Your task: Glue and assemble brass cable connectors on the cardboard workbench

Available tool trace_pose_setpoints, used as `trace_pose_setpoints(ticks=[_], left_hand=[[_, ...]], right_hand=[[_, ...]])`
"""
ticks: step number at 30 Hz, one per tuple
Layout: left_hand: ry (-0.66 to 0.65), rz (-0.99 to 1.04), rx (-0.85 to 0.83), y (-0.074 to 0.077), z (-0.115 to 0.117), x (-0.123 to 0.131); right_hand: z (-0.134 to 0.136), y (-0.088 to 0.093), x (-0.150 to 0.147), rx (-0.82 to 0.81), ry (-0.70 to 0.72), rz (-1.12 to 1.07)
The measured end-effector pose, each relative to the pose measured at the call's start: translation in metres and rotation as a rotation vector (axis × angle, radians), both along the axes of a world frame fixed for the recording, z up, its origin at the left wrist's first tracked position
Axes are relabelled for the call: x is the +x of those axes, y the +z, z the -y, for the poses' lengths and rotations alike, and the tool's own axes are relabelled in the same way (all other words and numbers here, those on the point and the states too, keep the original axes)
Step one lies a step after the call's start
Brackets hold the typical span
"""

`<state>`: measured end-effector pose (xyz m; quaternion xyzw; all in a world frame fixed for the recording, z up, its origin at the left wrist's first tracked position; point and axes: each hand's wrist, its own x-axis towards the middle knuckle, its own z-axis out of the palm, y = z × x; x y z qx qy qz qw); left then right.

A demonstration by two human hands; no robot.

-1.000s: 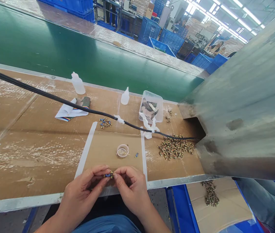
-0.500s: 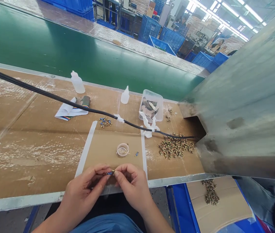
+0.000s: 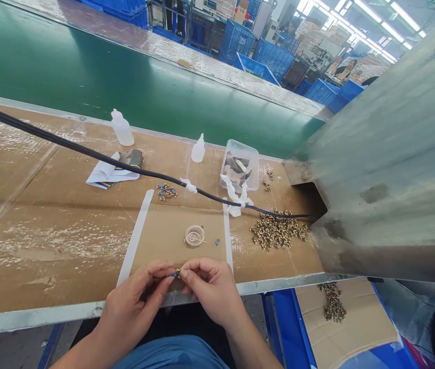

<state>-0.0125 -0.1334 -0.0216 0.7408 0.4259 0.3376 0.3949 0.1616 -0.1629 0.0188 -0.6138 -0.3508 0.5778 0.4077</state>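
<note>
Item 1: small blue-and-brass part (image 3: 174,274), pinched at the near edge of the cardboard-covered bench (image 3: 48,225). My left hand (image 3: 136,302) grips one end with thumb and forefinger, and my right hand (image 3: 211,289) grips the other. Both hands are closed tight and their fingertips almost meet. Any marking on the part is too small to read.

Item 2: round clear dish (image 3: 194,236), just beyond my hands, with a loose blue piece (image 3: 216,242) beside it.

Item 3: heap of brass-coloured parts (image 3: 277,233), to my right, at the mouth of the metal chute (image 3: 386,179).

Item 4: black cable (image 3: 86,152), slanting across the bench (tied with white strips).

Item 5: two white squeeze bottles (image 3: 122,129) and a clear plastic box (image 3: 253,154), along the green belt (image 3: 86,77). I can read no lettering on them.
</note>
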Motion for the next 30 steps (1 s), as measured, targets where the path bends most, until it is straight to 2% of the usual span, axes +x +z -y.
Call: trace_pose_setpoints(ticks=[7, 16, 25, 30], left_hand=[[-0.008, -0.016, -0.015, -0.007, 0.002, 0.0], [-0.006, -0.071, 0.111, 0.005, -0.002, 0.003], [-0.051, -0.094, 0.103, 0.006, -0.003, 0.002], [-0.06, -0.044, 0.033, 0.007, -0.005, 0.003]], right_hand=[[0.002, -0.004, 0.001, 0.048, -0.001, 0.047], [0.004, -0.005, 0.002, 0.107, 0.037, 0.088], [0.003, -0.004, 0.004, 0.157, 0.093, 0.136], [0.005, -0.006, 0.005, 0.174, 0.06, 0.13]])
